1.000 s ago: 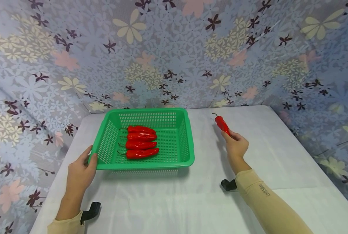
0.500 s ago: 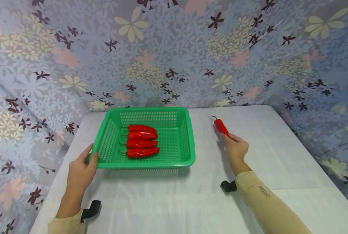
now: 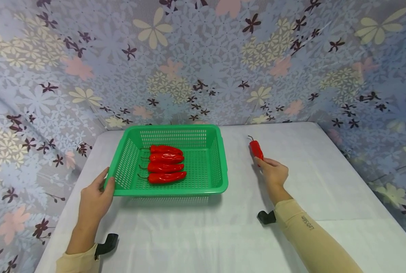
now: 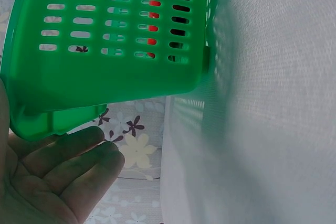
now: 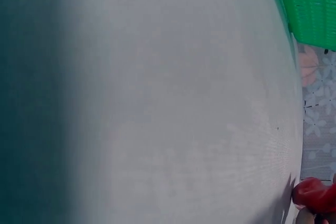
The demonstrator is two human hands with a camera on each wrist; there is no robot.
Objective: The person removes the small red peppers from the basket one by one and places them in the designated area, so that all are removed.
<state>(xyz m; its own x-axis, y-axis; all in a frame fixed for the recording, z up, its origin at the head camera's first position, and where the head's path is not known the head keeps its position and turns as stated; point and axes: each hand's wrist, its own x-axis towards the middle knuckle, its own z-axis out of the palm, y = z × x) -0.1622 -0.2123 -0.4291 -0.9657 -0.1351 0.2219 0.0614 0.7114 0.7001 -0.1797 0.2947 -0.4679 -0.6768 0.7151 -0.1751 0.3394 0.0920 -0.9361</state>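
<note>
A green plastic basket (image 3: 216,167) stands at centre-left of the white table in the head view, with several red chili peppers (image 3: 167,177) side by side in it, stems to the left. My left hand (image 3: 95,199) holds the basket's near left corner, thumb on the rim; in the left wrist view the fingers (image 4: 79,156) lie beneath the rim. To the right of the basket, my right hand (image 3: 274,174) pinches another red chili pepper (image 3: 256,149) by its lower end, stem pointing away. Only part of that pepper shows at the right wrist view's lower right corner.
The white-covered table (image 3: 326,170) backs onto flower-patterned fabric (image 3: 203,68), which rises on both sides too. A black wrist mount (image 3: 107,244) sticks out by the left cuff, and a similar black mount (image 3: 267,217) by the right.
The right hand has drawn the held pepper slightly down toward the person, and the pepper has turned a little more upright in the view. The left hand and basket stay almost still.
</note>
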